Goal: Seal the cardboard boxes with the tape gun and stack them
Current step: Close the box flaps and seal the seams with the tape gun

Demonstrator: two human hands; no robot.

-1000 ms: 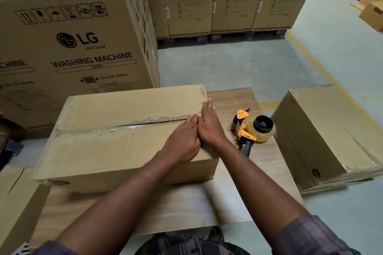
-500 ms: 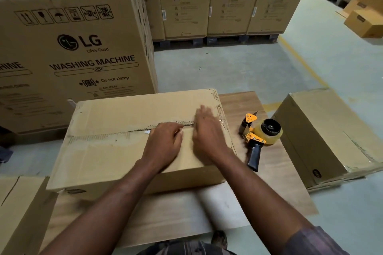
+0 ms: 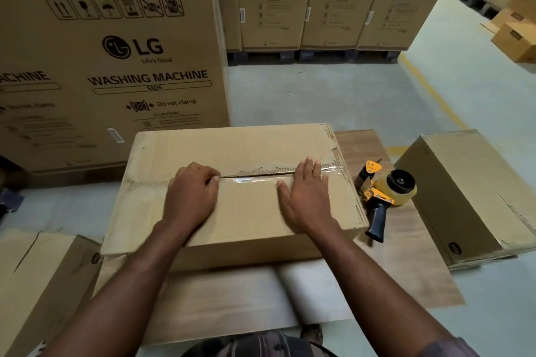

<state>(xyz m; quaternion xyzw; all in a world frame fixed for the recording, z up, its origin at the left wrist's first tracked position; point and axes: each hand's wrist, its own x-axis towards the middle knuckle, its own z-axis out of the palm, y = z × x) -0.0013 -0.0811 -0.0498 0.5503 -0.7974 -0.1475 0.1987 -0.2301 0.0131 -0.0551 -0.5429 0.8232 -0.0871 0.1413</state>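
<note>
A long cardboard box (image 3: 246,206) lies on a low wooden table (image 3: 406,269). Clear tape covers the right part of its top seam (image 3: 255,177). My left hand (image 3: 190,197) presses on the seam near the box's middle, its fingers bent downward. My right hand (image 3: 304,200) lies flat with straight fingers on the taped seam near the right end. The yellow and black tape gun (image 3: 383,197) lies on the table just right of the box, touched by neither hand.
A closed cardboard box (image 3: 470,191) stands on the floor right of the table and another box (image 3: 37,284) at the lower left. Tall washing machine cartons (image 3: 116,61) rise behind the table, with more (image 3: 327,3) on pallets farther back. Small boxes (image 3: 516,38) sit at the far right.
My hands, together at the box's right end a second ago, have spread apart along the seam; the left slid toward the middle. The view shifted, so the box appears farther right.
</note>
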